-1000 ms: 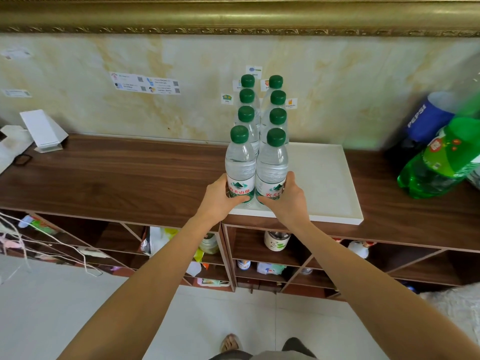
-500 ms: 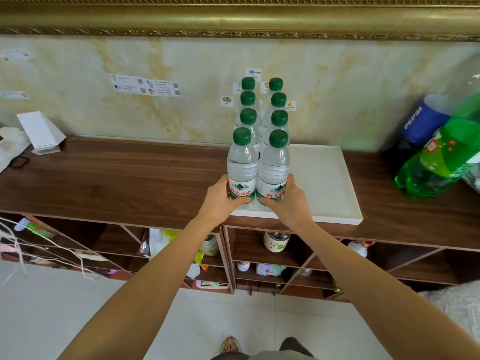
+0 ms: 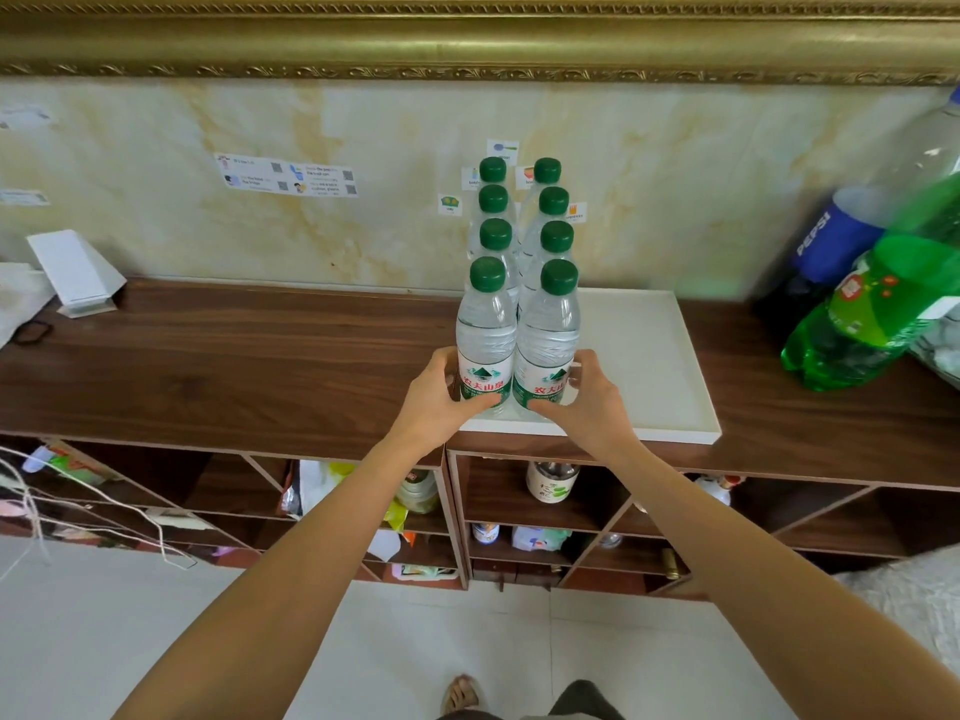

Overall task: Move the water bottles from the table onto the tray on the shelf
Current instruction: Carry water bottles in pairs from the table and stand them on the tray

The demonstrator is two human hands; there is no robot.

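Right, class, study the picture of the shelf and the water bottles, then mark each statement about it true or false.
1. Eight green-capped water bottles stand in two rows on the white tray. True.
2. The left hand rests flat on the wood. False: it grips the front left bottle.
3. The right hand holds the front right bottle. True.
4. The tray's right half is full of bottles. False: it is bare.
5. A Pepsi bottle leans at the far right. True.
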